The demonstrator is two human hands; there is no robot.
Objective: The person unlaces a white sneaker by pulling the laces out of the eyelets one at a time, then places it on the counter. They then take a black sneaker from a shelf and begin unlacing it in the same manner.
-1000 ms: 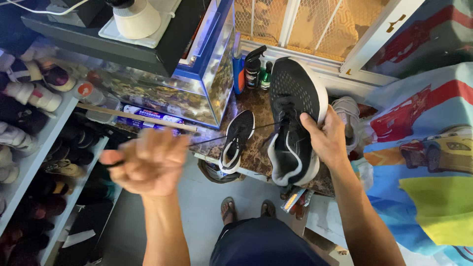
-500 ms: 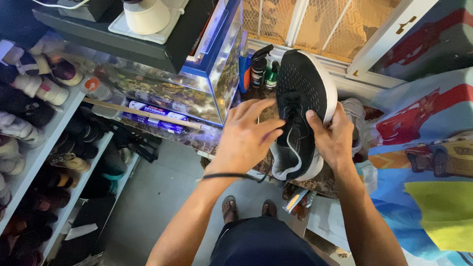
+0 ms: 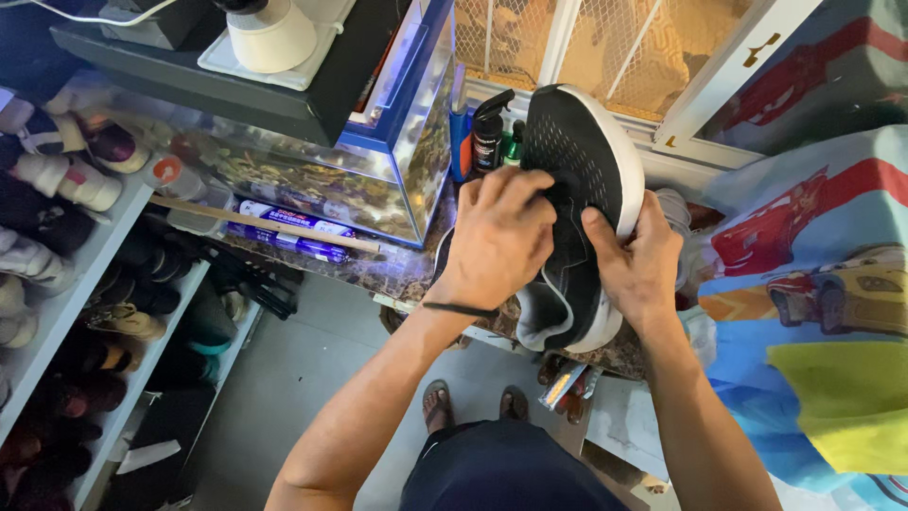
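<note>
A black mesh sneaker (image 3: 579, 156) with a white sole is held toe-up in front of me, over a dark patterned countertop (image 3: 397, 274). My right hand (image 3: 638, 265) grips its side near the heel and sole. My left hand (image 3: 499, 237) is closed over the tongue and lace area, fingers pinching at the laces. A thin black band circles my left wrist. The sneaker's opening and grey lining point down toward me.
A glass aquarium (image 3: 378, 161) with a blue frame stands to the left of the sneaker. Spray bottles (image 3: 487, 142) stand behind it by a mesh window. Shoe racks (image 3: 85, 312) full of shoes line the left. A colourful cartoon-car cloth (image 3: 813, 274) hangs at right.
My left hand came in from open air at the left and closed onto the sneaker's laces. A second black shoe seen on the counter a second ago is now hidden behind my hands.
</note>
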